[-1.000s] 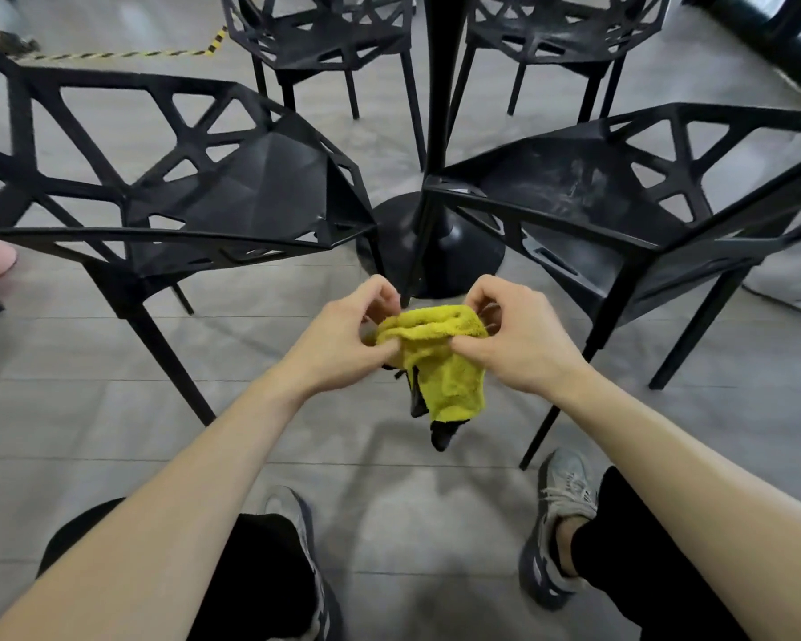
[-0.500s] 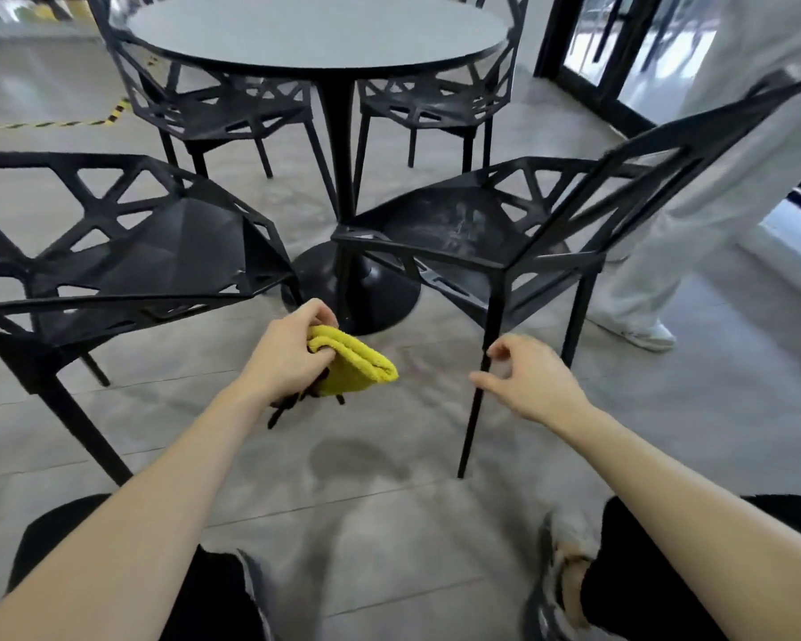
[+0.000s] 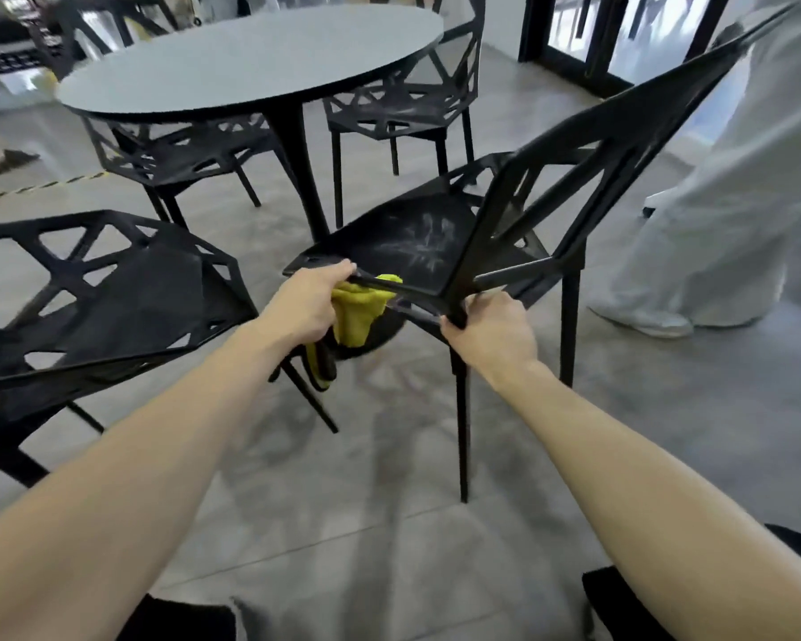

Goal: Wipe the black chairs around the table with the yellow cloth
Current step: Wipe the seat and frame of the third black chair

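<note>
A black lattice chair [image 3: 417,242] stands right in front of me, its seat smeared with pale streaks. My left hand [image 3: 304,303] holds the yellow cloth [image 3: 359,307] bunched against the seat's front rail, fingers over the rail. My right hand [image 3: 491,333] grips the chair frame at the near corner, where the backrest meets the leg. A second black chair [image 3: 112,298] stands at my left. Two more black chairs [image 3: 181,150] [image 3: 403,104] sit at the far side of the round grey table [image 3: 250,62].
A person in white trousers [image 3: 722,215] and white shoes stands close to the chair's right side. Black-framed glass doors [image 3: 588,34] are at the back right. Yellow-black tape [image 3: 33,187] runs across the grey floor at the left. My knees show at the bottom edge.
My view has risen from the floor to the table. My right hand let go of the cloth and took the chair frame; my left hand carried the cloth up to the seat's front rail.
</note>
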Available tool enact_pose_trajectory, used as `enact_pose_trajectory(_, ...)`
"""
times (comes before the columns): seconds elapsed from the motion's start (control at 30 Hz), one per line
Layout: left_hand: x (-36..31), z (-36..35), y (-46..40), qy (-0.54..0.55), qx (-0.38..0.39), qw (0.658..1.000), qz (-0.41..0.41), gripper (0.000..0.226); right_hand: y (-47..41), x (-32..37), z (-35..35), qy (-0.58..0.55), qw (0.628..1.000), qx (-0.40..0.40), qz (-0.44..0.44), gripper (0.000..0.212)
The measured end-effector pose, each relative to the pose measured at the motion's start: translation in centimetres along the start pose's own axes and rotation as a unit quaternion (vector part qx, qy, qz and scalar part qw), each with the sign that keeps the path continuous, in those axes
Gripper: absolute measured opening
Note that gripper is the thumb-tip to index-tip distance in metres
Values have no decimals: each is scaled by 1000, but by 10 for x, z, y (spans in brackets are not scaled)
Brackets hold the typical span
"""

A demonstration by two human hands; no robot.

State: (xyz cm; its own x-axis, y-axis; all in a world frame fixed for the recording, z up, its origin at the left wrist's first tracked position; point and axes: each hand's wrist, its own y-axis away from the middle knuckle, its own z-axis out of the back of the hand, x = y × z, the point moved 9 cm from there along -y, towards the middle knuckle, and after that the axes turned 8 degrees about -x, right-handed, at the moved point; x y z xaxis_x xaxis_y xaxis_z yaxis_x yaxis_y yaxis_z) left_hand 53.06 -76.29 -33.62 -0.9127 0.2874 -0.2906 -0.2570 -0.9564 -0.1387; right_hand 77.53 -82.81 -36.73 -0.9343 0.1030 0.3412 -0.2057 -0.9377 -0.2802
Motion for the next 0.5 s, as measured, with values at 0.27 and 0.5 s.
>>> enact_pose_trajectory(0.27,-73,-40,-21,103,36,992,-69,85,-7,-89,36,22,995,-70,-67,39)
enact_pose_trajectory(0.5,-110,-68,-27,30,85,994,-54,74,13,-178,34,-44,970,-51,-234,47)
